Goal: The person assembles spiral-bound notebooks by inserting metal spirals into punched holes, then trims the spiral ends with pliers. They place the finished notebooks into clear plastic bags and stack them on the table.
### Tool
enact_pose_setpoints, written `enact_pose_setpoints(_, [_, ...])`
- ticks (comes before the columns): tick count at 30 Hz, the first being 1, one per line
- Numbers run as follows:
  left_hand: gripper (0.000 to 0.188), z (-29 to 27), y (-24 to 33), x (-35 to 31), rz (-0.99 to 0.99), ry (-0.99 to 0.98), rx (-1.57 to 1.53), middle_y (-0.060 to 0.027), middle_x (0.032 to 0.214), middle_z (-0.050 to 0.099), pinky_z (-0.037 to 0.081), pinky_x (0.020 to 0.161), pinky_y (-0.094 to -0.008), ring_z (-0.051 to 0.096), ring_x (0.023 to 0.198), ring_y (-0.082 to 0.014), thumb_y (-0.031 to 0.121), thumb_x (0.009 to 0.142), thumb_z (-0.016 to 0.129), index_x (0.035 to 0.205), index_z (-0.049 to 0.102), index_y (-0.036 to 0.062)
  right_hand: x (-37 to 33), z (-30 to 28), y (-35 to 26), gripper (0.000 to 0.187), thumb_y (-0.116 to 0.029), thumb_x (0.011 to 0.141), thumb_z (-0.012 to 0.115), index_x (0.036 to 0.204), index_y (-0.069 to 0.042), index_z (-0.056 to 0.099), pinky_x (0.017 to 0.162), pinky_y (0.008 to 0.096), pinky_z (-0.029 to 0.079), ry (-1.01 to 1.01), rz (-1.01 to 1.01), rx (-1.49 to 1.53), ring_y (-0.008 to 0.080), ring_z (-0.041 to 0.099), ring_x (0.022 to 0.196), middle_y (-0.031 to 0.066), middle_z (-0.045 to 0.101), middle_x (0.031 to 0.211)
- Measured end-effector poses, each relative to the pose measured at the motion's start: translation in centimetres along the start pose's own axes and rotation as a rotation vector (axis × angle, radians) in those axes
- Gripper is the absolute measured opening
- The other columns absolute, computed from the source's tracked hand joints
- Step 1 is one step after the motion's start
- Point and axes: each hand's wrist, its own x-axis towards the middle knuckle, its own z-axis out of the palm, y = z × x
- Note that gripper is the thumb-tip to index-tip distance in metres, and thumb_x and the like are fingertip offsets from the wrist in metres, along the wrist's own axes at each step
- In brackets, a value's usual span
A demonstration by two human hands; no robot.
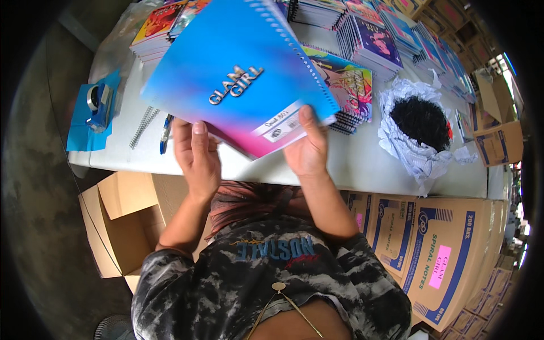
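Tilted above the table edge is a blue and pink notebook (226, 62) with a row of punched holes along its right side and a white label strip near its lower corner. My right hand (309, 147) grips that lower right corner, thumb on the cover and fingers hidden behind. At the lower edge, my left hand (198, 156) has its thumb up against the cover, its fingertips partly hidden behind the notebook. Close to the left hand lie a blue pen (166, 135) and a loose wire coil (145, 127) on the white table (238, 170).
A tape dispenser (99, 107) sits on blue sheets at the left. Stacks of spiral notebooks (371, 45) line the far side. Crumpled paper (396, 136) surrounds a black, stringy bundle (422, 122) at the right. Below are an open carton (124, 226) and closed cartons (453, 226).
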Motion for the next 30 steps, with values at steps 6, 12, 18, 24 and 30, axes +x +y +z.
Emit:
enact_pose_setpoints(6, [0.042, -6.2, -5.8, 1.6, -0.263, -0.317, 0.504, -0.0092, 0.109, 0.052, 0.034, 0.095, -0.0302, 0.047, 0.108, -0.0186, -0.006, 0.073, 0.049, 0.115, 0.046, -0.0021, -0.1, -7.3, -2.5, 0.016, -0.006, 0.078, 0.07, 0.091, 0.001, 0.066, 0.069, 0.0243, 0.049, -0.23, 0.065, -0.95, 0.009, 0.059, 0.074, 0.0053, 0.066, 0.084])
enact_pose_setpoints(12, [0.035, -7.6, -8.2, 1.1, -0.301, -0.429, 0.474, -0.0084, 0.111, 0.056, 0.038, 0.089, -0.0308, 0.052, 0.101, -0.0201, -0.005, 0.077, 0.05, 0.112, 0.051, 0.0007, 0.0, -7.5, -2.3, 0.016, -0.005, 0.079, 0.069, 0.093, -0.001, 0.065, 0.071, 0.0245, 0.048, -0.255, 0.061, -0.898, 0.0072, 0.057, 0.078, 0.0019, 0.066, 0.086])
enact_pose_setpoints(18, [0.025, -14.4, -6.0, 13.2, 0.359, -0.234, 1.869, -0.017, 0.106, 0.057, 0.043, 0.081, -0.0444, 0.053, 0.095, -0.0356, 0.022, 0.085, 0.054, 0.105, 0.06, 0.0083, 0.1, -10.1, -2.6, 0.02, -0.002, 0.079, 0.067, 0.098, 0.0, 0.064, 0.076, 0.0255, 0.049, -0.272, 0.081, -0.935, 0.0093, 0.06, 0.081, 0.0051, 0.066, 0.093])
enact_pose_setpoints(24, [0.034, -20.0, -5.6, 16.1, -0.094, -0.25, 1.84, -0.0134, 0.099, 0.061, 0.045, 0.077, -0.0433, 0.058, 0.091, -0.0335, 0.038, 0.089, 0.047, 0.099, 0.06, 0.0086, 0.5, -7.5, -2.6, 0.025, -0.002, 0.082, 0.064, 0.107, 0.001, 0.063, 0.075, 0.0231, 0.048, -0.396, -0.076, -0.966, 0.01, 0.061, 0.083, 0.0053, 0.067, 0.094])
enact_pose_setpoints(30, [0.033, -19.7, -5.1, 14.5, -0.099, -0.426, 1.783, -0.0108, 0.097, 0.063, 0.046, 0.077, -0.0382, 0.06, 0.089, -0.0276, 0.037, 0.084, 0.058, 0.095, 0.063, 0.0071, 1.1, -8.2, -3.4, 0.026, -0.002, 0.081, 0.066, 0.107, 0.0, 0.064, 0.074, 0.0207, 0.047, -0.345, 0.075, -0.986, 0.0057, 0.057, 0.083, 0.004, 0.066, 0.098])
